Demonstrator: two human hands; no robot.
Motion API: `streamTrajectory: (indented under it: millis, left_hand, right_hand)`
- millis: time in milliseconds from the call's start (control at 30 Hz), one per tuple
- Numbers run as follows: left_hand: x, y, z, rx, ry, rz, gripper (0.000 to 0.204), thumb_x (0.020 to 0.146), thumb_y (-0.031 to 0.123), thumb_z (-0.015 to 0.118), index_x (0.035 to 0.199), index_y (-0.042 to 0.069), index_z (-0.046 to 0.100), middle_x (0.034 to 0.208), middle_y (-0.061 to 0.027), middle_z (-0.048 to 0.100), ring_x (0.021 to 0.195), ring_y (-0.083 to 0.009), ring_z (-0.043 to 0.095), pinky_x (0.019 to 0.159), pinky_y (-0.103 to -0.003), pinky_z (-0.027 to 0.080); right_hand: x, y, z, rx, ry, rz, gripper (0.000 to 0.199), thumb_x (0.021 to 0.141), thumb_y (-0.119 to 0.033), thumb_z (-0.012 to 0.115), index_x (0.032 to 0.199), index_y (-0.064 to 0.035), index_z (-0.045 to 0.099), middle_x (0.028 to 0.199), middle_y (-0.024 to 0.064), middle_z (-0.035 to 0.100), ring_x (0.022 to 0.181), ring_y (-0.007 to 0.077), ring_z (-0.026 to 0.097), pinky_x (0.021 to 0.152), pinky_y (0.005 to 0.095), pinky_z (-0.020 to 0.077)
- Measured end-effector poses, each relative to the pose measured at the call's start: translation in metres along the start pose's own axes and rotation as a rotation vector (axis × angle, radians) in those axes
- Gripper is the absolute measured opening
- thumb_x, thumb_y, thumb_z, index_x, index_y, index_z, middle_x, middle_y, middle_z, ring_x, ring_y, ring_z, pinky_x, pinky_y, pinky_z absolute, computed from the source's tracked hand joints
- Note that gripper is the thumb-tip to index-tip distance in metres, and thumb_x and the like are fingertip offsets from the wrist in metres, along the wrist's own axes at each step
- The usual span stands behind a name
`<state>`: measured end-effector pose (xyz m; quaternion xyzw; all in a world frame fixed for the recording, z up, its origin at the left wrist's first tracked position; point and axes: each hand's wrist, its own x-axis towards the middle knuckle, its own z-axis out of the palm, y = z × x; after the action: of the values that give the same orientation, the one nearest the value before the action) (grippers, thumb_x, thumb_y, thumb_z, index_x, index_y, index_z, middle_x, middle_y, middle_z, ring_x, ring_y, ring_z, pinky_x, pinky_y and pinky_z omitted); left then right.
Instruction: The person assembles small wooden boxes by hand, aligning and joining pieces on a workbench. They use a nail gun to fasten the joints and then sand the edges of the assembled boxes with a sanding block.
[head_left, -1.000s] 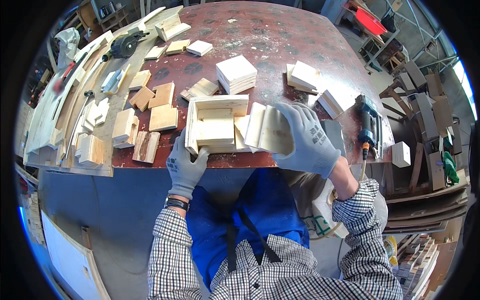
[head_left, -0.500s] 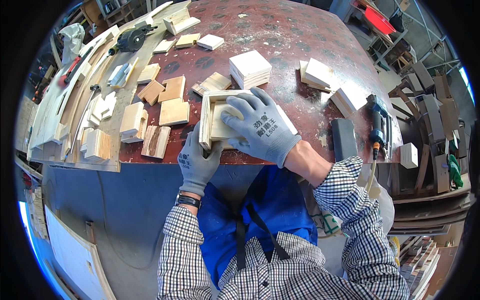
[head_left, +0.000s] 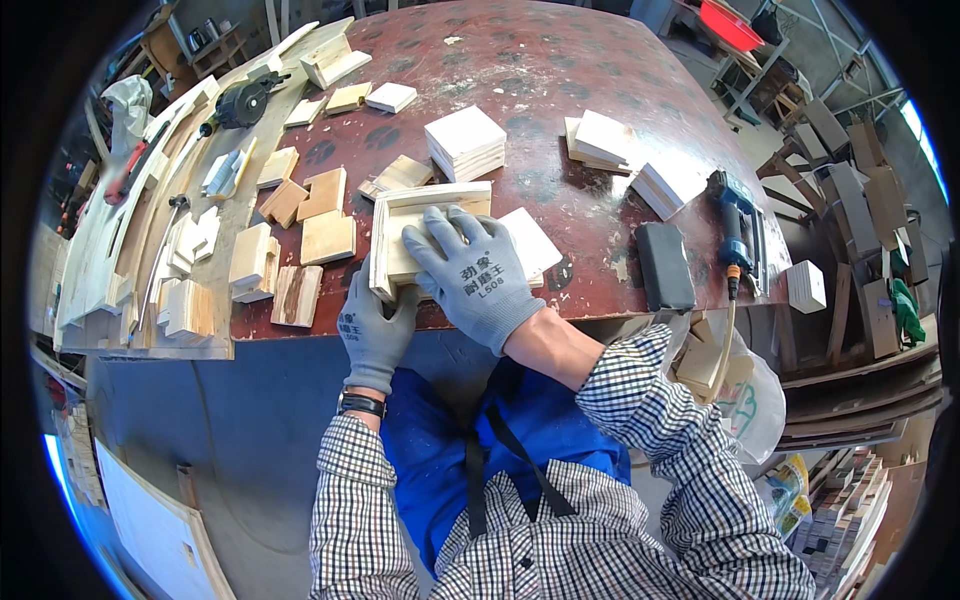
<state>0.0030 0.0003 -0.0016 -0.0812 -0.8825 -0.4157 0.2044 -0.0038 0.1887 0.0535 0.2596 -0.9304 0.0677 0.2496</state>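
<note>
A shallow wooden box [head_left: 383, 240] with plywood edges is tilted up at the table's near edge. My left hand [head_left: 377, 325], in a grey glove, is closed round its lower left corner, with the thumb partly hidden beneath. My gloved right hand [head_left: 475, 270] lies over the box's near side, its fingers bent into the inside against a pale board. The palm hides much of the box, so the exact grip there is partly covered. Just right of the right hand, a pale flat board [head_left: 530, 243] rests on the table.
Beyond the box stands a stack of square boards [head_left: 466, 140]. Notched wooden blocks [head_left: 327, 238] lie to the left. On the right are a dark block [head_left: 664, 268] and an air nailer [head_left: 735, 225] with a hose. A black tape-measure-like reel [head_left: 240, 104] sits far left.
My right hand has slid left and nearer me over the box, its fingers now closer together inside. More of the pale board at its right shows. The whole view has shifted slightly.
</note>
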Motion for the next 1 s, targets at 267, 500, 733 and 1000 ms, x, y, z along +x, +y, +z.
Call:
streamTrajectory:
  millis: [267, 500, 733, 1000]
  left_hand:
    - [0.001, 0.0, -0.002, -0.009, -0.005, -0.05, 0.052, 0.09, 0.024, 0.082, 0.133, 0.003, 0.063, 0.113, -0.015, 0.071, 0.1, -0.035, 0.073, 0.085, -0.042, 0.059]
    - [0.0, -0.002, 0.002, 0.016, 0.029, 0.071, 0.057, 0.089, 0.024, 0.083, 0.137, 0.002, 0.062, 0.118, -0.0164, 0.072, 0.105, -0.0349, 0.073, 0.087, -0.041, 0.059]
    - [0.0, -0.005, 0.005, 0.005, 0.034, 0.067, 0.055, 0.089, 0.023, 0.083, 0.133, 0.001, 0.062, 0.115, -0.0185, 0.073, 0.104, -0.0361, 0.074, 0.089, -0.041, 0.058]
    - [0.002, -0.005, 0.003, 0.056, 0.031, 0.1, 0.056, 0.089, 0.023, 0.083, 0.136, 0.002, 0.062, 0.118, -0.0152, 0.071, 0.106, -0.0345, 0.073, 0.089, -0.04, 0.059]
  right_hand:
    - [0.001, 0.002, 0.003, 0.116, 0.055, 0.004, 0.06, 0.097, -0.031, 0.069, 0.151, -0.0107, 0.054, 0.148, 0.0189, 0.058, 0.134, 0.0373, 0.057, 0.115, 0.052, 0.0412]
    - [-0.043, 0.089, -0.037, 0.213, 0.117, 0.464, 0.048, 0.097, -0.021, 0.066, 0.143, -0.0094, 0.059, 0.134, 0.0156, 0.066, 0.12, 0.0362, 0.063, 0.107, 0.0507, 0.0452]
    - [-0.079, 0.067, -0.045, 0.101, -0.089, 0.411, 0.084, 0.089, -0.055, 0.078, 0.153, -0.0092, 0.048, 0.15, 0.0243, 0.051, 0.135, 0.045, 0.051, 0.114, 0.057, 0.0397]
    - [-0.063, 0.048, -0.032, 0.078, -0.131, 0.374, 0.098, 0.08, -0.059, 0.083, 0.154, -0.007, 0.046, 0.15, 0.0282, 0.047, 0.134, 0.046, 0.052, 0.111, 0.0574, 0.042]
